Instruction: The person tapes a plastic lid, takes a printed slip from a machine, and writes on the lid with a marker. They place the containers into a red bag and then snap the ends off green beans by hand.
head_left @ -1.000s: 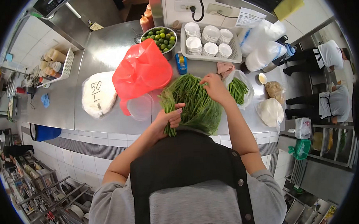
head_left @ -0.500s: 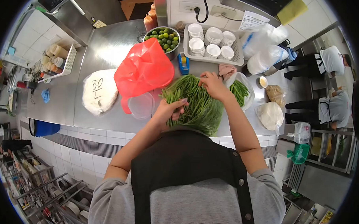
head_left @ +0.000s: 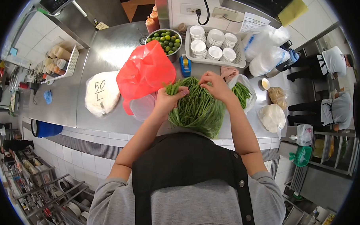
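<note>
A big heap of thin green vegetable stalks point(head_left: 193, 108) lies on the steel counter directly in front of me, its lower side apparently in clear plastic. At the heap's left edge, my left hand point(head_left: 169, 101) is closed around a small bunch of the stalks, their tips sticking out above the thumb. My right hand point(head_left: 215, 86) is at the upper right of the heap, thumb and fingers pinched together; whatever they grip is too small to make out. To its right, more green stalks point(head_left: 240, 93) sit in an open plastic bag.
Left of the heap are a red plastic bag point(head_left: 147, 72), a clear round container point(head_left: 142, 108) and a white bag marked 50 point(head_left: 102, 94). Behind stand a bowl of limes point(head_left: 174, 52), a blue tape dispenser point(head_left: 185, 65) and a crate of white dishes point(head_left: 239, 62). Two people point(head_left: 333, 63) stand at right.
My left hand has risen slightly from the heap's lower left, and its bunch of stalks now shows above the thumb. My right hand stays nearly in place, fingers drawn closer together.
</note>
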Action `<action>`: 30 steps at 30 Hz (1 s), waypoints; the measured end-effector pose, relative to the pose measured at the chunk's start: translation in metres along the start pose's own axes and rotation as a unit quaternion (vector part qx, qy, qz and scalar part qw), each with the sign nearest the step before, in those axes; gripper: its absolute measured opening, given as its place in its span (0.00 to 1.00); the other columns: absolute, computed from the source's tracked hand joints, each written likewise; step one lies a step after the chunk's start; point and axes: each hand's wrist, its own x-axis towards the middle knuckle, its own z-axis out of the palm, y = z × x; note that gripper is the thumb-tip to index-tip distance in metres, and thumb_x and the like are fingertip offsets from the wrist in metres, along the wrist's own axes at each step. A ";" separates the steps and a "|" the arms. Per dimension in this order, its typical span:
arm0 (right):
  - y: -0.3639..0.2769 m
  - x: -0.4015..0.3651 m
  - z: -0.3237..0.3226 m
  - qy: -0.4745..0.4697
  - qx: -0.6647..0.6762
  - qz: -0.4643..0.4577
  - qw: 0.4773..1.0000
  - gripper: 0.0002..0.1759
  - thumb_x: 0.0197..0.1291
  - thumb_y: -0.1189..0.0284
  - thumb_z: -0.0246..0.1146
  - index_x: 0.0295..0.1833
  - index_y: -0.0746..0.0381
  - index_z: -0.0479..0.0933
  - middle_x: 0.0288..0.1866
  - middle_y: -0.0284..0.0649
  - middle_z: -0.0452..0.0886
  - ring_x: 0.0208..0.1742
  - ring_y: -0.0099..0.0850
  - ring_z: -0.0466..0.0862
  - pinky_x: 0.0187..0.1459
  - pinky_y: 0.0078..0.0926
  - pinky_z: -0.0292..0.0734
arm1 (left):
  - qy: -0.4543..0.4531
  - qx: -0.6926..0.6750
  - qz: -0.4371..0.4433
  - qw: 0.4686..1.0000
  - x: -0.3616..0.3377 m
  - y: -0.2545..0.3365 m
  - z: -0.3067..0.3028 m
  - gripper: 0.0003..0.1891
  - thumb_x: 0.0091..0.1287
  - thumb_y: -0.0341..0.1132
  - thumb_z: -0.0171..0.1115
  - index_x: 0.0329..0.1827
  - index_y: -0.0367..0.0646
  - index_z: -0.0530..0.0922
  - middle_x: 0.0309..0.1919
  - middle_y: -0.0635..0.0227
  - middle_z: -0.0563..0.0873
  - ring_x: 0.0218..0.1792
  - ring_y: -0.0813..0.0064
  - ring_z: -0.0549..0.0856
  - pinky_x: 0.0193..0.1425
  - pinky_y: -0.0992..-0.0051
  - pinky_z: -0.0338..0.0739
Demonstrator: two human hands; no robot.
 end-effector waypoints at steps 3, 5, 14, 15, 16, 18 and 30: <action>-0.032 -0.004 -0.006 0.015 0.008 -0.069 0.997 0.07 0.60 0.78 0.67 0.44 0.66 0.83 0.42 0.46 0.81 0.42 0.45 0.83 0.44 0.36 0.78 | 0.007 0.060 0.121 0.991 0.020 -0.023 0.009 0.08 0.66 0.29 0.73 0.45 0.36 0.89 0.34 0.71 0.90 0.26 0.88 0.79 0.30 0.82 0.72; -0.053 -0.008 -0.008 0.025 0.004 -0.103 0.994 0.08 0.61 0.79 0.66 0.46 0.66 0.84 0.41 0.45 0.80 0.40 0.44 0.82 0.44 0.36 0.78 | 0.008 0.093 0.169 0.981 0.027 -0.027 0.013 0.08 0.65 0.28 0.74 0.45 0.35 0.89 0.34 0.72 0.90 0.30 0.87 0.81 0.33 0.81 0.75; -0.074 -0.018 -0.013 0.130 0.058 -0.069 0.987 0.11 0.62 0.76 0.68 0.50 0.65 0.82 0.37 0.41 0.78 0.35 0.35 0.79 0.39 0.31 0.74 | 0.024 0.014 0.092 0.995 0.016 0.004 0.014 0.07 0.64 0.29 0.75 0.42 0.37 0.88 0.31 0.69 0.91 0.21 0.89 0.76 0.22 0.82 0.67; -0.077 -0.019 -0.012 0.139 0.056 -0.070 0.986 0.11 0.62 0.75 0.69 0.49 0.65 0.82 0.37 0.40 0.78 0.35 0.34 0.78 0.39 0.30 0.74 | 0.020 0.006 0.097 0.995 0.015 0.004 0.014 0.07 0.64 0.30 0.75 0.42 0.38 0.88 0.30 0.69 0.91 0.19 0.90 0.75 0.21 0.82 0.65; -0.076 -0.018 -0.010 0.137 0.058 -0.072 0.986 0.10 0.62 0.75 0.68 0.48 0.65 0.82 0.36 0.40 0.78 0.35 0.34 0.78 0.38 0.30 0.73 | 0.014 -0.002 0.102 0.995 0.014 0.003 0.014 0.07 0.65 0.30 0.75 0.42 0.38 0.88 0.29 0.69 0.91 0.18 0.90 0.74 0.20 0.82 0.64; -0.073 -0.014 -0.006 0.137 0.061 -0.076 0.986 0.09 0.63 0.74 0.68 0.47 0.66 0.81 0.35 0.39 0.78 0.34 0.33 0.78 0.38 0.29 0.73 | 0.011 0.004 0.101 0.995 0.012 0.003 0.015 0.07 0.64 0.30 0.75 0.42 0.38 0.88 0.29 0.70 0.91 0.18 0.90 0.74 0.21 0.82 0.64; -0.064 -0.033 -0.005 -0.116 0.554 0.002 0.824 0.09 0.64 0.71 0.70 0.36 0.64 0.79 0.34 0.30 0.80 0.35 0.18 0.78 0.40 0.19 0.72 | 0.059 0.039 0.145 0.987 0.020 0.003 -0.003 0.08 0.66 0.29 0.74 0.44 0.35 0.87 0.31 0.69 0.91 0.22 0.90 0.76 0.25 0.83 0.68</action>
